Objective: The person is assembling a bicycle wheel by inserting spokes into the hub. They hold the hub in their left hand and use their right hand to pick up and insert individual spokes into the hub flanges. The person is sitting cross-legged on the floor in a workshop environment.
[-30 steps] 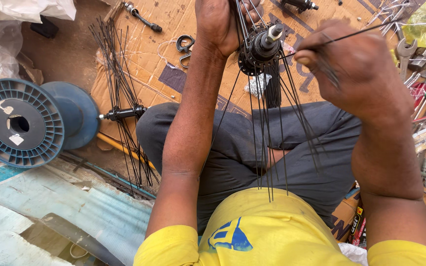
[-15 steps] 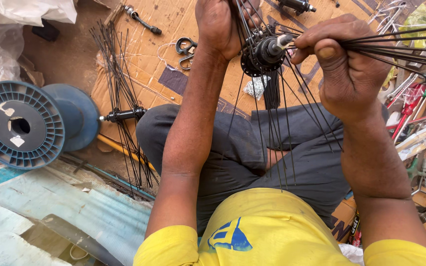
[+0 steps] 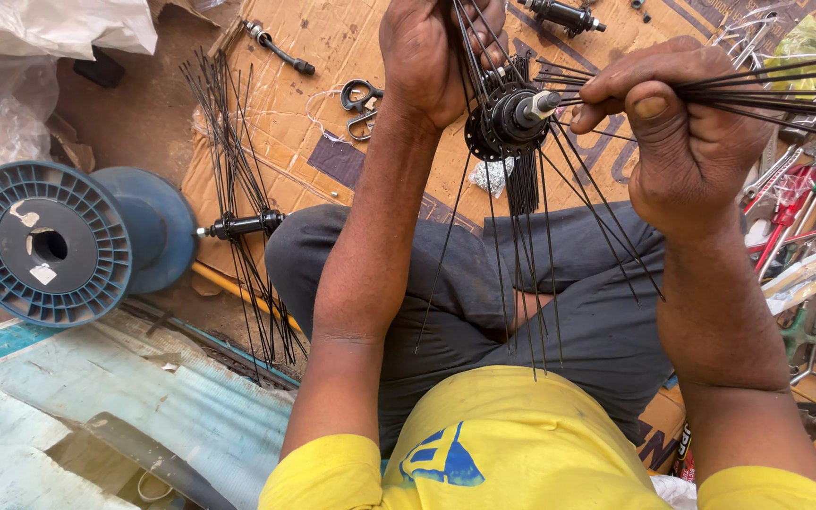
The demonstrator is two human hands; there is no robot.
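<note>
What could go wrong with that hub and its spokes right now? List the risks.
1. The loose spokes hang from the hub over the lap; they may tangle or slip out.
2. The right hand pinches a bundle of spokes sideways; bending could kink them.
3. The left hand alone steadies the hub, so it might twist.

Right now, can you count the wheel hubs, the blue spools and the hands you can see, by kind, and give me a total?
Wheel hubs: 3 (one held between the hands, one on the floor with spokes, one at the top on the cardboard)
Blue spools: 1
Hands: 2 (left hand, right hand)
Total: 6
</note>
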